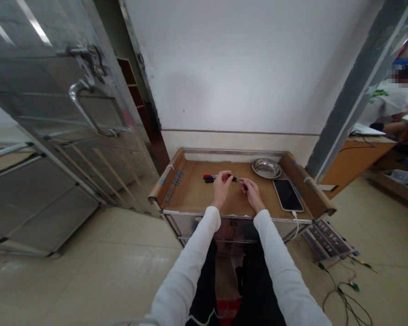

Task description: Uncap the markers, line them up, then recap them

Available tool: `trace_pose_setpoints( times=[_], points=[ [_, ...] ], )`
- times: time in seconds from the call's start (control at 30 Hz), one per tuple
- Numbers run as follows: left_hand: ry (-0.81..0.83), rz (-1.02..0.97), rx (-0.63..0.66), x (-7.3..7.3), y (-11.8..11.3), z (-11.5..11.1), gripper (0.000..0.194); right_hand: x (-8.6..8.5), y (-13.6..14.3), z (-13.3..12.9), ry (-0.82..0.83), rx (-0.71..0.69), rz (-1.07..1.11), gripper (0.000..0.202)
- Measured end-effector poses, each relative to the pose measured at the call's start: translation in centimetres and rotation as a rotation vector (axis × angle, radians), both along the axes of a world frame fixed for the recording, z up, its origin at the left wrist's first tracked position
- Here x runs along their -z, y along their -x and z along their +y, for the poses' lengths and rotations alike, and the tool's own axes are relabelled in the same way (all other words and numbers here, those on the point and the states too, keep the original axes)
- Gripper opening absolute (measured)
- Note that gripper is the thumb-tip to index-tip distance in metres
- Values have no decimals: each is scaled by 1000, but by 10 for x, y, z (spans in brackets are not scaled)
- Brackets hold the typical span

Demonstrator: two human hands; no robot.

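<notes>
A black marker pen [236, 179] is held between my two hands above the cardboard-covered surface [190, 194] of a small cart. My left hand [221, 186] pinches its left end, and my right hand [252, 194] has its fingers closed around the right end. Whether the cap is on cannot be made out. Just left of my left hand lie a red marker [207, 176] and a black marker [208, 180] side by side, their right ends partly hidden behind that hand.
At the back right of the cart sits a round metal dish [266, 168]. A smartphone [288, 194] lies in front of it with a white cable [296, 222] plugged in. Raised cardboard flaps edge both sides. Cables [343, 294] trail on the floor; a person sits far right.
</notes>
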State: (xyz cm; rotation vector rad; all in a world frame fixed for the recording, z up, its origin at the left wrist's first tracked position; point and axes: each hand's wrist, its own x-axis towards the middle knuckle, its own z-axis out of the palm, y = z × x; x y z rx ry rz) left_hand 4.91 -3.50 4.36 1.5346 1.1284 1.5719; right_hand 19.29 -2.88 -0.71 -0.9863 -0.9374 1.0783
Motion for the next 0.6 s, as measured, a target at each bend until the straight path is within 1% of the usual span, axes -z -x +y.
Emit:
trace_pose_setpoints(
  times=[0.1,0.2,0.37,0.47,0.53,0.6],
  points=[
    [16,-28,-58,3,4,1,18,0,0,1,8,-19,18,35],
    [49,-47,-81,8,5,3,18,2,-1,1,-1,-31,22,35],
    [89,-47,-123,20,10,6,15,7,-3,6,-27,23,44,39],
    [135,59,-81,31,16,6,11,10,-4,9,-41,83,84,40],
    [161,211,-11,37,19,6,8,11,-3,10,-49,103,78,40],
    [128,377,32,42,18,6,5,12,-1,9,-60,95,21,39]
  ],
)
